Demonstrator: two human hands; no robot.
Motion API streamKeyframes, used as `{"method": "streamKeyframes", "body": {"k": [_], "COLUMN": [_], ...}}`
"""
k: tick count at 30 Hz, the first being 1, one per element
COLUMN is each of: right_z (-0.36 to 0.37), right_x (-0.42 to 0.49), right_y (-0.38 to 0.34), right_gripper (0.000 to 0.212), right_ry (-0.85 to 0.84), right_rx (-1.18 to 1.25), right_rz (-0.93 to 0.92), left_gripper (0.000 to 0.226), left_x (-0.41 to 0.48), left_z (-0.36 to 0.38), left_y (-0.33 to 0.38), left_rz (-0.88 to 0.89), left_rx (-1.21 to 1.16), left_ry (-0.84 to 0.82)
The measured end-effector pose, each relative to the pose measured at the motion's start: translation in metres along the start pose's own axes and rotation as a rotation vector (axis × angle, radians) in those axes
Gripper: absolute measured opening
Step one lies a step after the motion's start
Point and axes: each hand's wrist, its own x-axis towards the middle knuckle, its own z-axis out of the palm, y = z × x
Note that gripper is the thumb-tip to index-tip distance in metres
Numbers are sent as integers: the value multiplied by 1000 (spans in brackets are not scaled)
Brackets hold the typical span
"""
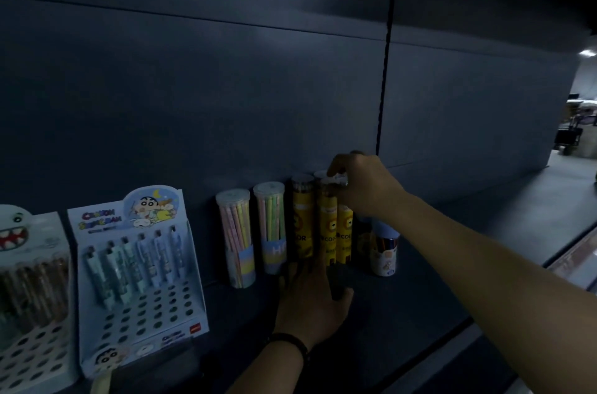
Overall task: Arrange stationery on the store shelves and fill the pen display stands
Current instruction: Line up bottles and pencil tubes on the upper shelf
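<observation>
Using the cartoon pen stand [139,264] as my reference, a lot of its holes are still empty. Right of it are two pastel pencil tubes [235,238], and further right the yellow tubes [302,219] bunch up against the back wall of the shelf [420,296]. The right hand [361,187] is curled over the cap of the front yellow tube [327,232], gripping it from above, I'd guess to steer the top into line. The left hand [310,300] holds nothing, fingers straight against the base of that bunch, probably bracing so the tall skinny things don't topple. Farthest from the stand sits a short tub [384,251].
</observation>
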Motion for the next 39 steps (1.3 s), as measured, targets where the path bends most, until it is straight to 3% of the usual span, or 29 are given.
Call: {"method": "streamKeyframes", "body": {"k": [5,8,11,15,29,35,39], "right_z": [-18,-26,-27,-22,36,64,94], "right_x": [-13,-21,-31,-48,-119,-150,-161], "right_y": [-29,-63,-114,-196,-496,-602,-657], "right_gripper": [18,14,19,21,9,16,35], "right_ry": [34,-34,-129,-278,-487,-571,-555], "right_rx": [54,141,203,272,614,714,723], "right_rz": [-45,-73,-129,-251,-584,-678,-746], "left_gripper": [57,31,20,19,21,21,14], "left_x": [-14,-43,-88,-163,-416,-498,-534], "left_z": [-18,-54,-102,-165,-300,-332,-338], "left_y": [-2,-4,-14,-45,-214,-269,-295], "left_rz": [61,99,122,57,-401,-568,-690], "left_rx": [-110,-196,-122,66,407,462,371], "left_ry": [82,41,49,151,369,502,627]}}
